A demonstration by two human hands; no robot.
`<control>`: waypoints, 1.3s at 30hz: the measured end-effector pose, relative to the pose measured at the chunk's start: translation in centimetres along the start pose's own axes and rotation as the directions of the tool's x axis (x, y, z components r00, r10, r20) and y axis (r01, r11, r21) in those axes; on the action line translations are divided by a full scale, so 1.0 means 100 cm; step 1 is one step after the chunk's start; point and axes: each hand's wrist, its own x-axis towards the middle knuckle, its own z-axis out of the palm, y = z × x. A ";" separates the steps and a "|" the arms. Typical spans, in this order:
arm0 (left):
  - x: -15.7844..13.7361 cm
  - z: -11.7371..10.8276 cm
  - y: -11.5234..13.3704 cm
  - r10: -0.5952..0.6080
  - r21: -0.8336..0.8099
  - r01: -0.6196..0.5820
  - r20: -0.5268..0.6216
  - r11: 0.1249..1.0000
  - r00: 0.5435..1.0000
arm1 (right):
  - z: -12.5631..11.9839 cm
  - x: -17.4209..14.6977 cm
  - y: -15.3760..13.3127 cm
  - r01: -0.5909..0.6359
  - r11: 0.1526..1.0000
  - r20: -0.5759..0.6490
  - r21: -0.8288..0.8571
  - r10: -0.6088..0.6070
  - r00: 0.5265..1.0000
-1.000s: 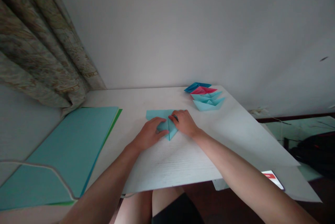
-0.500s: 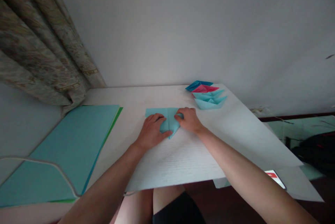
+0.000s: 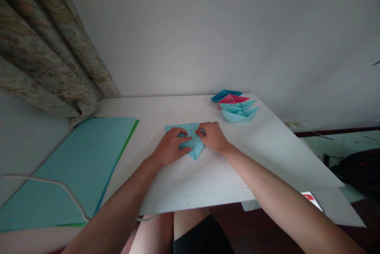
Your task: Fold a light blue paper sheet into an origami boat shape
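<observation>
A light blue sheet of origami paper point(image 3: 198, 148) lies folded on the white table. Its pointed end faces me, and a crease runs down its middle. My left hand point(image 3: 171, 146) rests on the left half, fingers spread and thumb apart near the point. On the right half, my right hand point(image 3: 211, 135) has curled fingers with the thumb close to them, gripping the folded layer. Both hands cover the side edges of the paper, so the folds beneath them are hidden.
Several paper boats stand at the back right: a blue one point(image 3: 226, 95), a pink one point(image 3: 233, 99) and light blue ones point(image 3: 240, 116). Large coloured sheets point(image 3: 89, 159) lie at left, crossed by a white cable point(image 3: 63, 186). A phone point(image 3: 311, 199) lies at the right front.
My left thumb has moved back off the paper's point, leaving more of the lower fold in view. My right thumb has slid slightly toward the centre crease.
</observation>
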 end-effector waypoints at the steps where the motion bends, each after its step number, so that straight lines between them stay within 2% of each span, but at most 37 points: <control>1: -0.001 -0.001 0.000 0.006 -0.015 -0.006 0.004 1.000 1.000 | 0.000 -0.001 0.000 0.009 1.000 0.007 0.004 -0.009 1.000; 7: -0.006 -0.009 0.005 0.016 -0.097 -0.007 0.087 0.995 0.996 | -0.004 -0.009 -0.002 0.174 0.982 0.078 0.068 -0.179 0.981; 10: -0.008 -0.011 0.004 0.073 -0.179 -0.045 0.155 0.983 0.985 | -0.006 -0.013 -0.004 0.270 0.956 0.107 0.112 -0.281 0.954; 12: -0.008 -0.010 0.002 0.122 -0.210 -0.080 0.195 0.974 0.973 | -0.006 -0.014 -0.005 0.294 0.948 0.116 0.122 -0.308 0.944; 15: -0.008 -0.010 0.000 0.151 -0.227 -0.099 0.223 0.969 0.963 | -0.006 -0.014 -0.005 0.288 0.950 0.116 0.120 -0.302 0.946; 22: -0.007 -0.009 -0.001 0.132 -0.253 -0.071 0.235 0.965 0.963 | -0.004 -0.015 -0.005 0.285 0.950 0.105 0.127 -0.298 0.949; 39: -0.008 -0.009 -0.001 0.148 -0.247 -0.091 0.222 0.965 0.964 | -0.004 -0.014 -0.008 0.241 0.962 0.090 0.127 -0.253 0.963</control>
